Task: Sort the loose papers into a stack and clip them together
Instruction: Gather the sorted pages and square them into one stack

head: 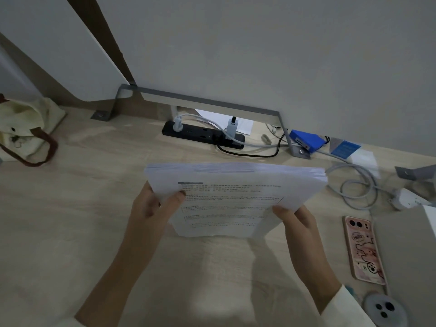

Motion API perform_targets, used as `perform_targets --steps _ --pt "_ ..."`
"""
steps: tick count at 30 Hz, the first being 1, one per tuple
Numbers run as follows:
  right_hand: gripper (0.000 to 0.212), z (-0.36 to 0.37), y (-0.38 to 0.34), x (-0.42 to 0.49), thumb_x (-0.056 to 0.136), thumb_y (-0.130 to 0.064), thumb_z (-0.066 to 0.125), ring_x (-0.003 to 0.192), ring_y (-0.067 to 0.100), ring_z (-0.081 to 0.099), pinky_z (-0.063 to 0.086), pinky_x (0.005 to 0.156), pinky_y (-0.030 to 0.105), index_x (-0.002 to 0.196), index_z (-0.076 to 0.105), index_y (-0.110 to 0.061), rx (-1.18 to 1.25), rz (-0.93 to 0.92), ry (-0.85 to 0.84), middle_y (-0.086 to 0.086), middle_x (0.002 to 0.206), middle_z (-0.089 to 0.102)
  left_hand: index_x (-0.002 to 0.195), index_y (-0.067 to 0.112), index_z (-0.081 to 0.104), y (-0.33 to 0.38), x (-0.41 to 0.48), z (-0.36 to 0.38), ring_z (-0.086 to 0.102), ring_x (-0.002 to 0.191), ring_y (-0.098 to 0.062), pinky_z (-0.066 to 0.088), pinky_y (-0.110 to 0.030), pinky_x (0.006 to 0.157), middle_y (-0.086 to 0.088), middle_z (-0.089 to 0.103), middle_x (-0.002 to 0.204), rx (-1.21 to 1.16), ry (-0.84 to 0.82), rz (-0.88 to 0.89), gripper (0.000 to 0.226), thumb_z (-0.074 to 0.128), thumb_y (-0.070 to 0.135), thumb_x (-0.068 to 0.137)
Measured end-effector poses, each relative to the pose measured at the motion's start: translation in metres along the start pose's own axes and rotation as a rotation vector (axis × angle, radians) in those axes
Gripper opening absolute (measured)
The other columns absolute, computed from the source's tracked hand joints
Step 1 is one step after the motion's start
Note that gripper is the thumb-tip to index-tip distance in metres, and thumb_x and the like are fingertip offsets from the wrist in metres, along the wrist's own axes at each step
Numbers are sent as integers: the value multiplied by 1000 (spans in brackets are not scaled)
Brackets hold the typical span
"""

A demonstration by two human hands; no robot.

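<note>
Two hands on one stack of papers (236,201), held over the middle of the desk (82,208). Left hand (151,204) grips the stack's left edge, thumb on the printed top sheet, fingers curled behind. Right hand (297,223) grips the lower right corner the same way, with a white sleeve at the wrist. Stack is tilted, top edge leaning away toward the wall; sheet edges at the top right look slightly fanned. Cannot tell whether the lower edge touches the desk. Print is blurred and unreadable.

Black power strip (203,135) lies along the desk's far edge, with plugs in it. Blue box (305,140) is just right of it. White cable (358,185) is coiled toward the right edge. Phone (363,251) in a pink case lies face down near the right edge, well apart from the stack. Cream tote bag (23,131) sits at the far left corner.
</note>
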State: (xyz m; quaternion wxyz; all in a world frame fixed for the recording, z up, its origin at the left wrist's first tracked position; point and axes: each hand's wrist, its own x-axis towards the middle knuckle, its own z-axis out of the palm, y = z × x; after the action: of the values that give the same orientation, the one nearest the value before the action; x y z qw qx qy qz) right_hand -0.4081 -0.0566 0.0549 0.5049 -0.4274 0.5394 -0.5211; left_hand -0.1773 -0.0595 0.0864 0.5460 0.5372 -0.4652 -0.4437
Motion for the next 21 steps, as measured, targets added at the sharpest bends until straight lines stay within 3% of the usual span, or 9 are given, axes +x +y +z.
perform_targets --steps 2,5,7,9,11,13,16,19,21 --pt "24 -3 3 -2 86 1 48 87 6 64 51 74 20 100 66 -8 -17 8 -16 -3 91 72 89 22 60 -4 -3 -3 63 72 13 45 -3 62 26 71 73 3 -18 -18 31 55 -8 81" --pt "25 0 14 -2 86 3 49 80 3 65 52 69 17 92 68 -13 -39 105 0 -8 82 73 92 26 61 -5 -6 -9 65 75 10 47 -5 63 24 72 80 8 -125 -76 27 62 5 75" --pt "24 2 18 -1 86 3 50 80 5 65 52 69 17 90 68 -12 -50 118 9 -8 80 73 93 25 60 15 -3 -15 64 79 6 47 -6 66 17 71 84 54 -191 8 20 62 21 73" --pt "24 2 18 -1 85 4 49 78 5 64 51 68 16 88 68 -11 -43 112 4 -8 79 72 99 26 56 49 2 -17 62 89 3 46 -7 75 11 67 97 178 -257 168 31 56 37 71" --pt "26 2 18 -1 85 5 49 76 3 64 51 66 15 86 68 -12 -37 101 3 -9 77 73 108 32 50 77 8 -7 56 100 5 42 -7 81 17 63 104 461 -282 341 41 53 52 72" --pt "28 3 18 -2 85 6 49 74 2 64 51 65 14 85 68 -13 -24 103 8 -9 76 73 120 38 42 91 15 18 45 107 7 35 -9 85 25 54 115 908 -368 505 53 48 65 75" --pt "28 3 19 -4 85 6 48 76 5 65 52 66 15 87 69 -12 -14 99 -4 -6 79 74 128 30 36 77 23 55 44 112 -8 32 -26 91 12 48 127 1250 -560 514 51 42 58 85" --pt "25 1 19 -6 85 4 50 79 6 66 53 66 18 91 68 -12 -22 102 -3 -3 84 73 111 21 42 62 27 63 48 81 -13 34 -28 69 6 55 101 1333 -598 598 22 35 36 96" --pt "22 -2 17 -7 86 0 52 82 4 67 53 68 16 95 67 -13 -45 114 -25 -3 88 74 105 22 44 60 27 61 50 75 -13 33 -26 64 7 57 96 1317 -616 654 16 32 31 98"
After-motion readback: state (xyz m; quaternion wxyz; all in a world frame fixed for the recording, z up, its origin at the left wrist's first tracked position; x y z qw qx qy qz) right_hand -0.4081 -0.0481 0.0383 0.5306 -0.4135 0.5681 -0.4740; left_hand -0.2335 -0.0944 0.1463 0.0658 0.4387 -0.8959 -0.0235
